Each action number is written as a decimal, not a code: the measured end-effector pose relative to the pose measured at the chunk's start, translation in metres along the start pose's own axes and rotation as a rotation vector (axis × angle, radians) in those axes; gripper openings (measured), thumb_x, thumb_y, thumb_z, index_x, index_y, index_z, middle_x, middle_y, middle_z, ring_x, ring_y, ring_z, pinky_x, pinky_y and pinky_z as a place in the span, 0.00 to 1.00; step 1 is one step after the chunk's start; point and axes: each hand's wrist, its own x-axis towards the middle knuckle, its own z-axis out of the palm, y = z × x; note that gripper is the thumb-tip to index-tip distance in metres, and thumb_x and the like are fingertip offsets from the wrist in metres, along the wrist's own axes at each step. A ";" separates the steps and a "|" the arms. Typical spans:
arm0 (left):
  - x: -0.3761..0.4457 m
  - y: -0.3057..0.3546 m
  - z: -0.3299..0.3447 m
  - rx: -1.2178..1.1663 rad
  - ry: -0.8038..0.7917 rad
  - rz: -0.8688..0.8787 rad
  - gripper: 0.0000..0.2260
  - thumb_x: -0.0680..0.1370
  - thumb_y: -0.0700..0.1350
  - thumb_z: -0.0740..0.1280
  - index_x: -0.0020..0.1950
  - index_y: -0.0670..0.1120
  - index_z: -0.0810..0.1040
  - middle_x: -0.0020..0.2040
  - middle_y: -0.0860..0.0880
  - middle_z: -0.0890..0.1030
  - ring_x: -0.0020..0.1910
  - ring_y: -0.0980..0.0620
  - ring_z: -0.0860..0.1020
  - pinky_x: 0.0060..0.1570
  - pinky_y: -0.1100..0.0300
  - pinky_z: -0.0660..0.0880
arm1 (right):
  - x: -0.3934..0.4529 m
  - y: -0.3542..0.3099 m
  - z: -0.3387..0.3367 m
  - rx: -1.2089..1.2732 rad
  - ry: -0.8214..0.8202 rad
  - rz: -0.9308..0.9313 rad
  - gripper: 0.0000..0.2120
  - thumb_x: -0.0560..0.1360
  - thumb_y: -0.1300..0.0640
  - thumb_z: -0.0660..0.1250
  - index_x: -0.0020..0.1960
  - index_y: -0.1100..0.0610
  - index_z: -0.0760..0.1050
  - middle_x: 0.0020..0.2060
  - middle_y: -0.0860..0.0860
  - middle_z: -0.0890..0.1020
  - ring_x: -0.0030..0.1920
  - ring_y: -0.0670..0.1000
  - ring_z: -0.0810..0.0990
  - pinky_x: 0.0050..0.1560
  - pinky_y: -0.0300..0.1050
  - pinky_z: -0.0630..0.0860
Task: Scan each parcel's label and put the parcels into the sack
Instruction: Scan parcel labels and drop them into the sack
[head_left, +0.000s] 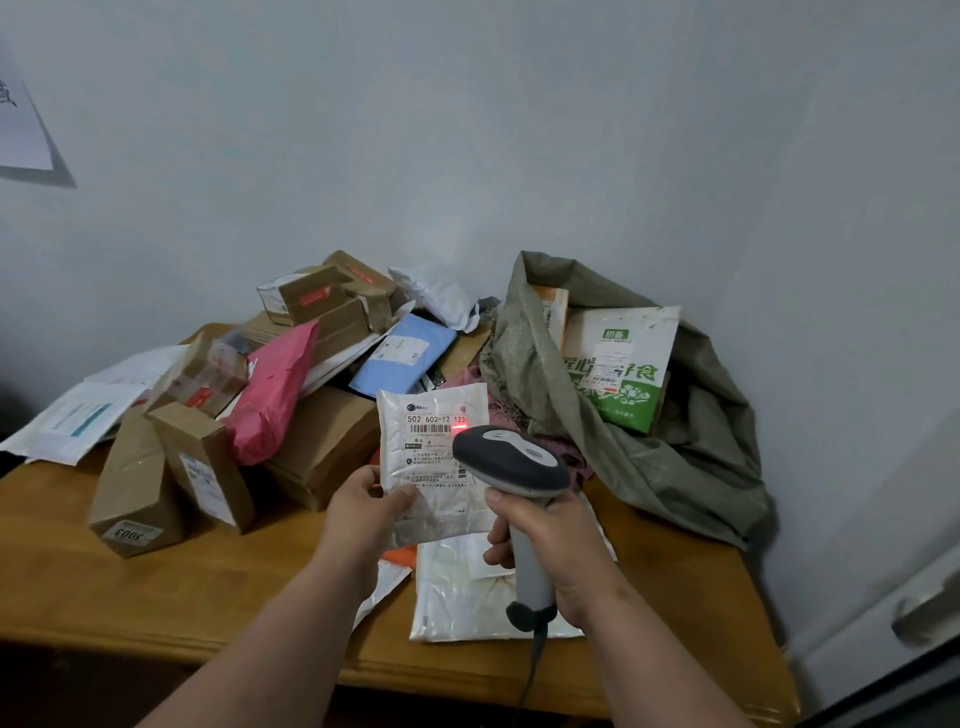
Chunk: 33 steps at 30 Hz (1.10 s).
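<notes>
Tabletop (156, 587) parcels (311, 395) overlapping, labels mostly hidden

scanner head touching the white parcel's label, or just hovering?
Cannot tell. In the head view the scanner overlaps the white parcel held by the left hand; no contact or gap shows, only its red light on the barcode.
</notes>
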 end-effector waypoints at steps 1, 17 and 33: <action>0.002 0.000 0.000 0.003 -0.007 -0.002 0.09 0.78 0.39 0.69 0.57 0.47 0.76 0.55 0.47 0.83 0.50 0.45 0.83 0.50 0.46 0.82 | 0.001 0.000 0.000 -0.005 0.010 0.007 0.09 0.76 0.53 0.74 0.50 0.58 0.82 0.33 0.53 0.84 0.34 0.54 0.85 0.36 0.44 0.78; 0.050 0.027 0.019 -0.007 -0.318 -0.008 0.08 0.77 0.40 0.71 0.56 0.47 0.81 0.50 0.48 0.86 0.49 0.46 0.86 0.52 0.45 0.82 | 0.035 0.012 -0.011 0.151 0.193 0.078 0.16 0.71 0.53 0.78 0.57 0.51 0.81 0.42 0.52 0.87 0.38 0.52 0.87 0.35 0.43 0.79; 0.134 0.034 0.147 0.106 -0.225 0.058 0.09 0.79 0.43 0.70 0.57 0.53 0.80 0.46 0.50 0.85 0.44 0.51 0.82 0.42 0.58 0.74 | 0.151 -0.039 -0.168 0.190 0.666 -0.097 0.05 0.72 0.56 0.76 0.46 0.50 0.82 0.35 0.46 0.87 0.34 0.46 0.85 0.40 0.46 0.78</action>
